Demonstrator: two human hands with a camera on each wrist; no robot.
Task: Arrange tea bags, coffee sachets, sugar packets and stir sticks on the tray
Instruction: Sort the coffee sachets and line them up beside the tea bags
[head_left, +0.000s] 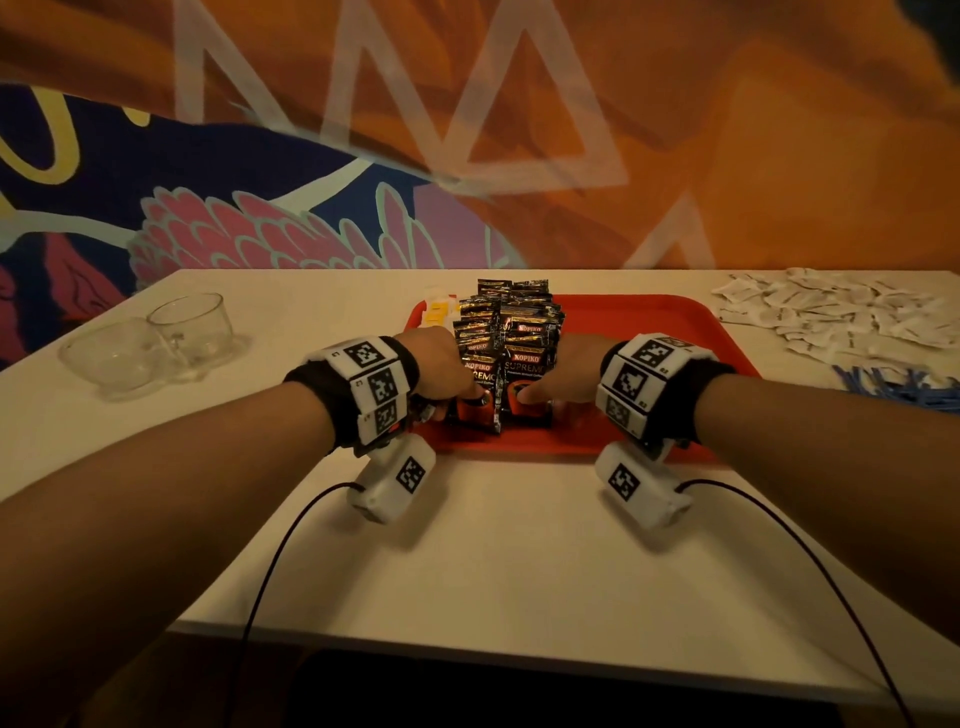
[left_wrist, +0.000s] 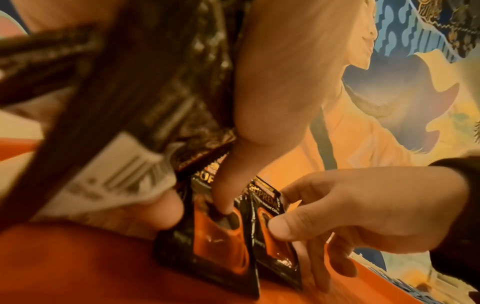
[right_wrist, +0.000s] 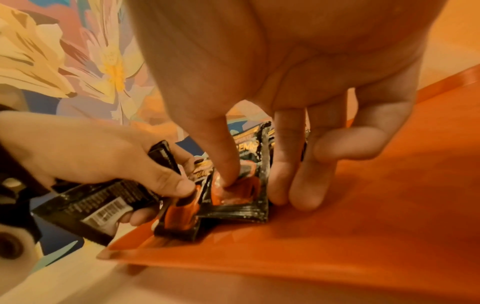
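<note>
Two overlapping rows of black coffee sachets (head_left: 506, 338) lie on the left part of the red tray (head_left: 649, 322). My left hand (head_left: 465, 397) grips a small bundle of coffee sachets (right_wrist: 98, 207) in its fingers, while its thumb (left_wrist: 224, 199) presses the front sachet of the left row. The thumb of my right hand (head_left: 537, 392) lies on the front sachet of the right row (right_wrist: 241, 197), and its fingers (right_wrist: 288, 181) stand against that sachet's right edge, touching the tray. Yellow tea bags (head_left: 436, 312) lie at the tray's far left corner.
White sugar packets (head_left: 831, 317) are heaped on the table at the far right, with blue stir sticks (head_left: 893, 389) in front of them. Two clear glass cups (head_left: 156, 338) stand at the left. Cables run from both wrists toward the table's near edge.
</note>
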